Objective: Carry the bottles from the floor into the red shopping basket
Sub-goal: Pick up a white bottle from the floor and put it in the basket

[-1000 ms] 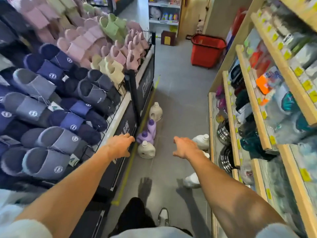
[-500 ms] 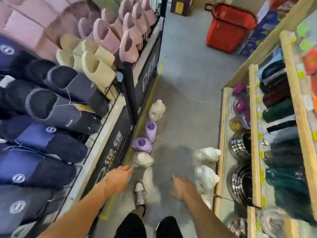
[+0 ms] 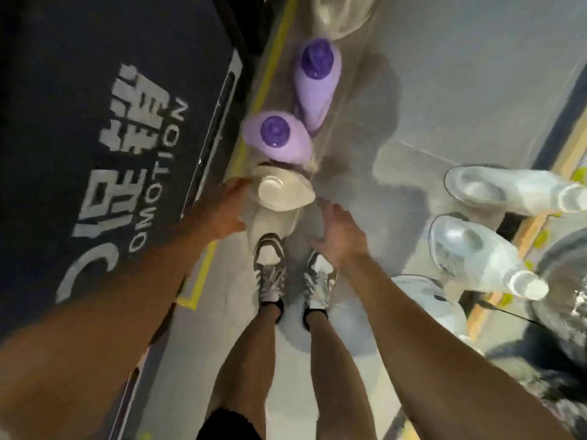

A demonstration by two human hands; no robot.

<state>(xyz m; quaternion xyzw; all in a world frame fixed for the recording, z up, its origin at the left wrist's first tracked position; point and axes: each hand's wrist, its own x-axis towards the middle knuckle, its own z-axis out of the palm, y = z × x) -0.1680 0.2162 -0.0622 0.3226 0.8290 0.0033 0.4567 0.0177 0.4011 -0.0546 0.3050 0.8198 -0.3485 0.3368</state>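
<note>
cream bottle (image 3: 281, 193) upright on the floor (image 3: 444, 74), just ahead of the shoes (image 3: 270, 274) | left grip (image 3: 219, 211) wide at its left side, contact unclear | right grip (image 3: 340, 236) wide, just beside its right | near purple bottle (image 3: 276, 138) crowds close behind | dark promotion panel (image 3: 111, 128) hems the left | white bottles (image 3: 495, 192) lie well apart, right

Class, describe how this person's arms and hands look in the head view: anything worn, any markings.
The left hand and right hand are bare: no gloves, and no ring or watch shows, though the picture is blurred. The forearms are uncovered to the frame's edge, no sleeve in sight. Dark shorts and grey-and-white trainers are worn.
</note>
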